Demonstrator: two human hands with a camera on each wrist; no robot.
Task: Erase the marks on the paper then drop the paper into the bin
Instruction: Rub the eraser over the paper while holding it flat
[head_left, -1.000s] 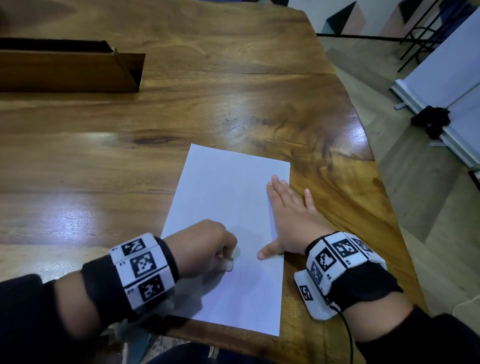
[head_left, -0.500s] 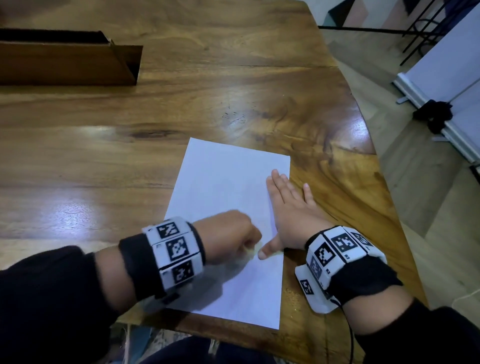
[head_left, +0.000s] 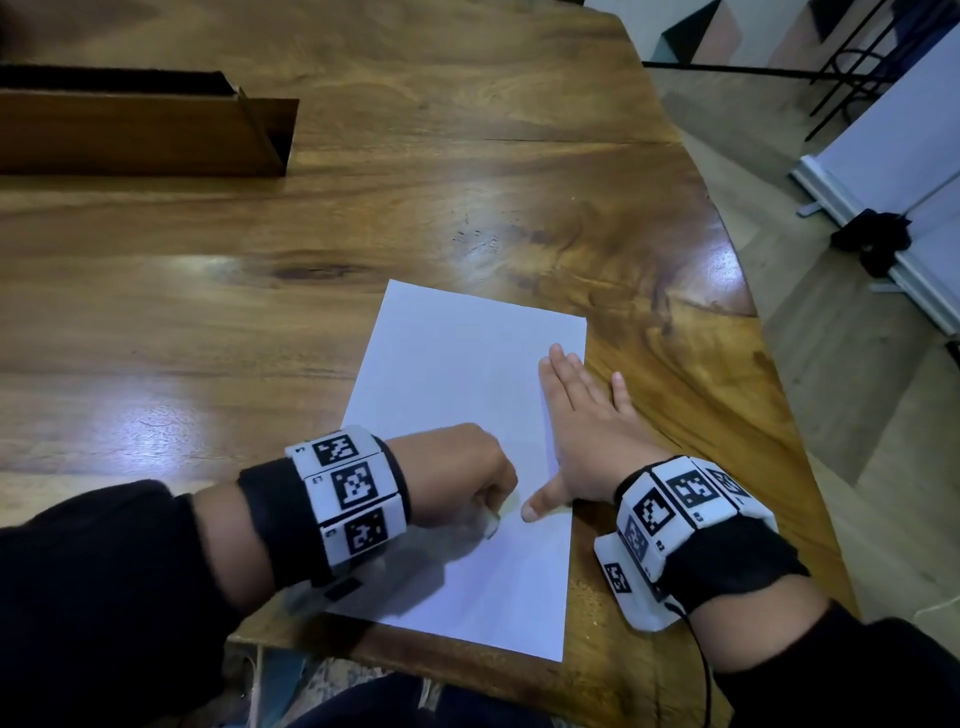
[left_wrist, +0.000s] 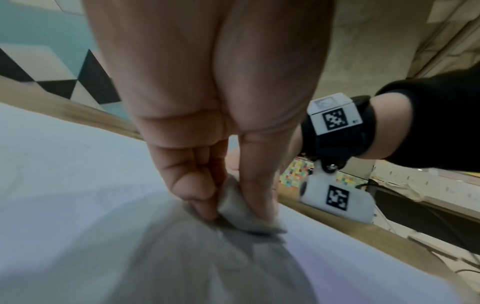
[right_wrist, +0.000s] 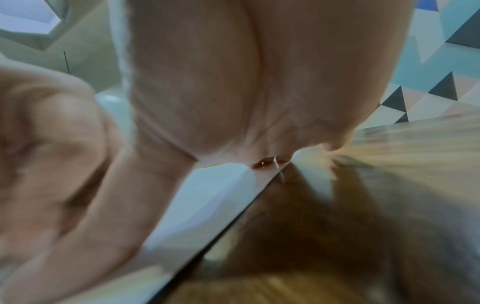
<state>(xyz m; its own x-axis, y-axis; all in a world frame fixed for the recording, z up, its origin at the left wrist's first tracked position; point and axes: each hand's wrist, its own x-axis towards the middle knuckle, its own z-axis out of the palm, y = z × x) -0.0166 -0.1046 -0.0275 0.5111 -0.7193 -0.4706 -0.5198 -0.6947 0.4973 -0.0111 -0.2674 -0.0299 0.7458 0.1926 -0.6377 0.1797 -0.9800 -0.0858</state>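
Rubbing marks off the paper (head_left: 457, 415) with an eraser (left_wrist: 241, 207) pinched in the left hand (head_left: 457, 473).

Lying flat on the table (head_left: 467, 156), pinned along its right edge by the right hand (head_left: 582, 431), fingers straight and spread, thumb just beside the left fist. Thin, light, floppy, likely to crease or slide; best lifted by an edge or corner. No marks visible under the hands; no bin identifiable.

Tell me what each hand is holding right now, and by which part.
Left hand pinches a small white eraser by its upper end, its lower end on the paper. Right hand grips nothing; it lies flat on the paper's right edge.
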